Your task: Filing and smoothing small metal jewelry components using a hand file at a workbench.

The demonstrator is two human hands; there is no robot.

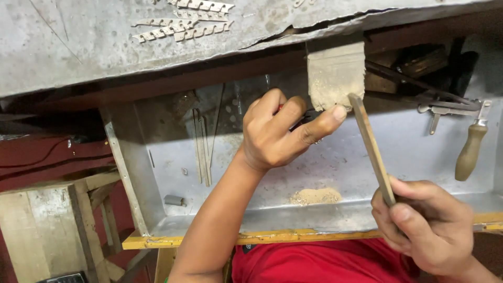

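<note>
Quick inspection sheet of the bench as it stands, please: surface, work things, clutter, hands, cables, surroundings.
Surface: metal tray under a worn bench top; small filings pile.
Job's things: flat file, tip at the wooden bench peg; small piece against the peg, mostly hidden.
Clutter: saw frame at right; toothed metal strips on top.
Hands: left hand pinches the piece; right hand grips the file.
Cables: nothing seen.
Surroundings: wooden stool at left.
</note>
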